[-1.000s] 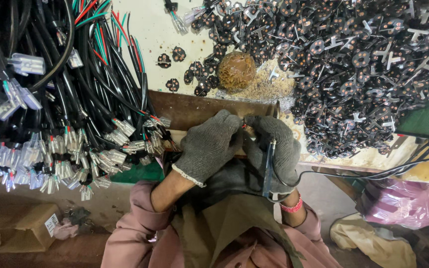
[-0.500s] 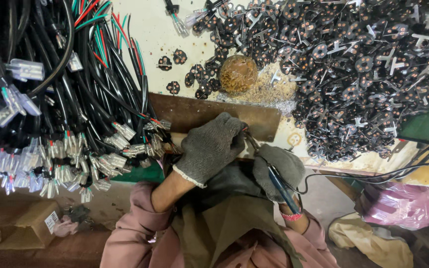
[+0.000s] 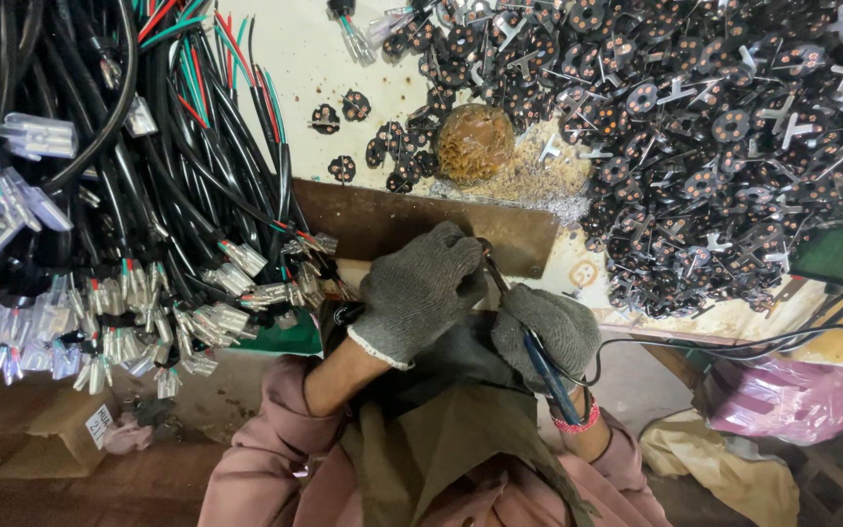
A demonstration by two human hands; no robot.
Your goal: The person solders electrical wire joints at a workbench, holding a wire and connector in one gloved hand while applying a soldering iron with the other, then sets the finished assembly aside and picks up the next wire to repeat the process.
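Both my hands wear grey knit gloves. My left hand [image 3: 417, 293] is curled at the near edge of a brown metal plate [image 3: 382, 220], shut on a black wire whose end [image 3: 341, 313] sticks out at its left side; what lies under its fingers is hidden. My right hand [image 3: 550, 327] sits just right of it and a little nearer to me. It grips a soldering iron with a blue handle [image 3: 545, 369], and the iron's tip [image 3: 492, 265] reaches up against the left hand's fingers. A thin black cord [image 3: 734, 344] runs from the iron off to the right.
A thick bundle of black cables [image 3: 100, 195] with clear-sleeved terminals hangs at the left. A large heap of small black discs with metal prongs [image 3: 714, 137] fills the right. A brown fibrous ball [image 3: 470, 141] sits in dust behind the plate. A pink bag [image 3: 792, 400] lies lower right and a cardboard box [image 3: 41, 429] lower left.
My right hand has slid down and back from beside the left hand, and the iron now points up at the left fingers. The left hand has barely moved.
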